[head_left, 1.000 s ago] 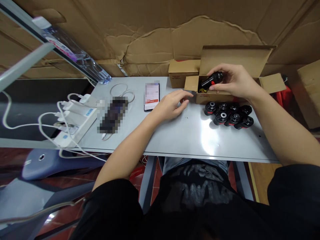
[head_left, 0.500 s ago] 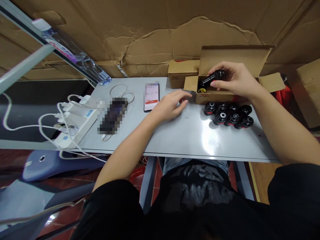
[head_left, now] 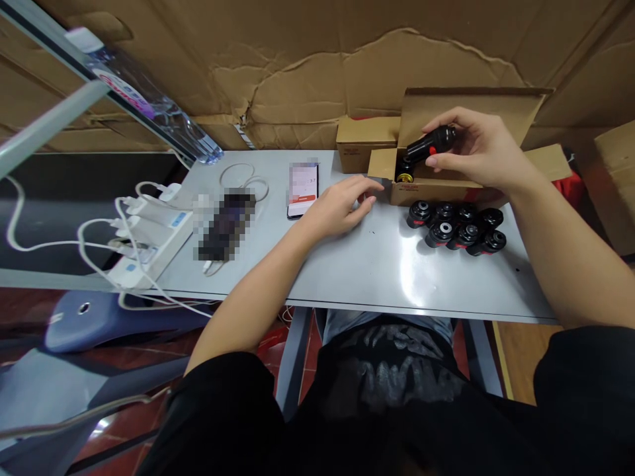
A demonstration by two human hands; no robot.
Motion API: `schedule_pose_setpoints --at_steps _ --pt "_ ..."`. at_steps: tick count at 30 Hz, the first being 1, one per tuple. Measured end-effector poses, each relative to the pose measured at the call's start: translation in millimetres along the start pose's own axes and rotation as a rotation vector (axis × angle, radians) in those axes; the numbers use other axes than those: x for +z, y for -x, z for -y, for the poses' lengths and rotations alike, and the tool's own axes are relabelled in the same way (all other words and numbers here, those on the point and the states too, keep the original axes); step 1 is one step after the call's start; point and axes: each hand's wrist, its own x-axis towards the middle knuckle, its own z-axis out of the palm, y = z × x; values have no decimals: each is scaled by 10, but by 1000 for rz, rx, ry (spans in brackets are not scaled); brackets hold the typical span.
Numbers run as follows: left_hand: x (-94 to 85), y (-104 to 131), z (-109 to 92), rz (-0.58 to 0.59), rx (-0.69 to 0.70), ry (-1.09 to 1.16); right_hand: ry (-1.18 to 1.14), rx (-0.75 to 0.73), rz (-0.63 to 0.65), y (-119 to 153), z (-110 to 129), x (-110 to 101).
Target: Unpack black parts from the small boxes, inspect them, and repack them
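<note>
My right hand (head_left: 476, 147) grips a black cylindrical part (head_left: 430, 145) with a red mark, tilted above an open cardboard box (head_left: 421, 194). Inside the box's left end a gold-rimmed piece (head_left: 405, 177) shows; the rest of the inside is mostly hidden. My left hand (head_left: 347, 205) rests on the grey table (head_left: 357, 271) just left of the box, fingers apart and a little bent, with nothing in it. Several black cylindrical parts with red bands (head_left: 440, 233) stand grouped in front of the box.
A second cardboard box (head_left: 367, 142) sits behind on the left. Left of my left hand lie a lit phone (head_left: 303, 188), a blurred dark device (head_left: 225, 226) and a white power strip (head_left: 153, 254) with cables. A water bottle (head_left: 153, 102) leans by the metal frame at upper left.
My right hand has lifted the black part a little, up and to the right, and its red mark now shows. My left hand has hardly moved.
</note>
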Motion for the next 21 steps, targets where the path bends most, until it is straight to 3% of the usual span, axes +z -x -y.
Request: schedule_pose_setpoints --at_steps 6,17,21 --pt "-23 -8 9 40 -23 -9 53 -58 -62 -31 -43 14" --pt "-38 -15 -25 91 -68 -4 -68 112 -31 5 31 11" --pt "-34 -14 -19 90 -61 -5 -69 92 -28 7 26 33"
